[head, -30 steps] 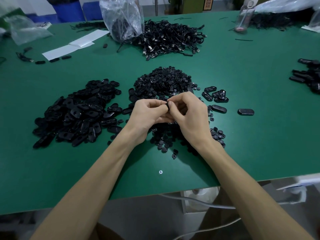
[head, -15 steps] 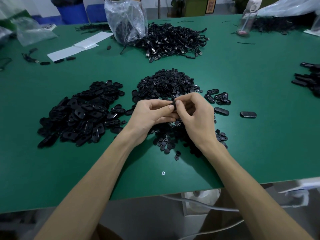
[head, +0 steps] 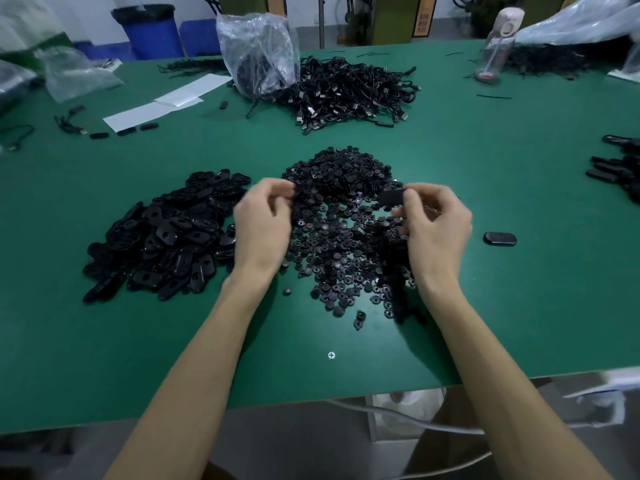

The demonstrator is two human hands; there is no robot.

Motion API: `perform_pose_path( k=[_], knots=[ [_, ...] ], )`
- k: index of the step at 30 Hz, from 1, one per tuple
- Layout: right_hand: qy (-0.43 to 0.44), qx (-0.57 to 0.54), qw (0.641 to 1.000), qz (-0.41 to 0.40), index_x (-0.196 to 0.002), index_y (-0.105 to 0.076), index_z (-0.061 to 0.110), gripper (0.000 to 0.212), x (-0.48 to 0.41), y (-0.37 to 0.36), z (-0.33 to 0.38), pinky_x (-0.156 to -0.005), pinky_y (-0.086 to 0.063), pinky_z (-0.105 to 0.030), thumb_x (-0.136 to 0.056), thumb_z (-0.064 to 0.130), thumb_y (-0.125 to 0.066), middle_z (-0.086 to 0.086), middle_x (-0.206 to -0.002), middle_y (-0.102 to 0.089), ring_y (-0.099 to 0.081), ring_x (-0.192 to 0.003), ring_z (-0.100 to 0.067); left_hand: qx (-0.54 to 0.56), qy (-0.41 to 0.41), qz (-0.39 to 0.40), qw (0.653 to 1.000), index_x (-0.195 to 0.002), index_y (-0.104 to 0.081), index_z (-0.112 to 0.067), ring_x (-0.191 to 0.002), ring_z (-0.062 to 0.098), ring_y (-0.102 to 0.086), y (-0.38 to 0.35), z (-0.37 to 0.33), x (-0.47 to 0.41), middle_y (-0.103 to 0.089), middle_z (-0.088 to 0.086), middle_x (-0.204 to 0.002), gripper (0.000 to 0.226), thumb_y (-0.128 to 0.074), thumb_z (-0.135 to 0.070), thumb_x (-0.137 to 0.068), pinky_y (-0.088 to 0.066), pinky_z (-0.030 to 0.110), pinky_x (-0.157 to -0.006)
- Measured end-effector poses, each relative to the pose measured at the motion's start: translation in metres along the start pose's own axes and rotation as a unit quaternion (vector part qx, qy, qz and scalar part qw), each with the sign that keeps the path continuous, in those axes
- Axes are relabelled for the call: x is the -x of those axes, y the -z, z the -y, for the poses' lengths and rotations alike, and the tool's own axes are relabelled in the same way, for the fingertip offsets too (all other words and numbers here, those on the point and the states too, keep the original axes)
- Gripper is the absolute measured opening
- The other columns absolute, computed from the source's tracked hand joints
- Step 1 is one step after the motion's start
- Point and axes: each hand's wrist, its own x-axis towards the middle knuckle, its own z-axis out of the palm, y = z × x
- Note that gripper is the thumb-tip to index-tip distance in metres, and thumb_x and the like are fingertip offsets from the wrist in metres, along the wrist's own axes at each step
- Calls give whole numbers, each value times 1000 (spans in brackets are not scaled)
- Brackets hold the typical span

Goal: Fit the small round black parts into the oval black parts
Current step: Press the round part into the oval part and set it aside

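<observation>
Green worktop [head: 485, 306]: oval parts [head: 166, 237] heaped toward its left edge, round parts [head: 343, 223] at centre. Above them the right hand [head: 436, 226] pinches one oval part [head: 391, 196]; the left hand [head: 263, 220], fingers curled, is too blurred to tell what it holds. Pairing step, seemingly: next, a round piece must meet its hole.

Green table [head: 519, 306], heap of black cables [head: 353, 91] at the back, clear bag [head: 258, 53] touching it, white sheets [head: 166, 102] to the left, bottle [head: 495, 46] far right, blue bin [head: 152, 31] beyond, a screw [head: 331, 355] near the front edge.
</observation>
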Motion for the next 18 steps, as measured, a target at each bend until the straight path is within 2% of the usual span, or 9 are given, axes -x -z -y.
perform_pose_path(
  k=[2, 5, 7, 9, 14, 18],
  knots=[
    [-36, -17, 999, -37, -101, -70, 14, 10, -5, 3, -4, -65, -58, -34, -100, 11, -61, -4, -87, -74, -71, -72, -11, -161, -3, -41, 986, -126, -68, -7, -123, 19, -55, 10, 12, -6, -62, 10, -131, 31, -48, -1, -104, -42, 24, -107],
    [-71, 3, 996, -60, -103, -72, 16, 13, -11, 3, -9, -87, -58, -44, -98, 11, -61, -11, -103, -71, -71, -88, -21, -308, 56, -3, 950, -121, -69, 1, -143, 34, -36, 17, 29, -13, -50, 17, -149, 29, -47, -6, -104, -24, 44, -120],
    [-81, 21, 994, -70, -107, -73, 15, 17, -14, 3, -11, -96, -55, -45, -97, 9, -60, -14, -111, -69, -69, -98, -25, -328, 83, 22, 941, -110, -71, 3, -149, 36, -30, 17, 33, -14, -45, 22, -155, 28, -46, -8, -104, -15, 49, -123],
    [-86, 37, 993, -77, -110, -74, 15, 21, -15, 4, -10, -98, -53, -42, -97, 8, -58, -14, -115, -68, -68, -99, -21, -331, 90, 31, 939, -104, -70, 3, -152, 36, -27, 17, 33, -15, -42, 24, -157, 28, -44, -9, -105, -12, 52, -124],
    [-101, 64, 991, -54, -121, -70, 11, 30, -14, 5, -9, -99, -53, -36, -97, 5, -53, -11, -126, -62, -64, -107, -21, -342, 104, 37, 933, -89, -62, -5, -151, 35, -26, 15, 32, -14, -41, 22, -157, 25, -45, -12, -105, -13, 55, -122],
    [-75, 133, 988, -19, -125, -66, 15, 32, -10, 5, -11, -99, -45, -32, -96, 7, -54, 0, -124, -45, -48, -125, -21, -338, 94, 7, 936, -90, -58, -7, -142, 34, -35, 14, 31, -14, -51, 19, -145, 22, -44, -12, -105, -15, 55, -121]
  ],
)
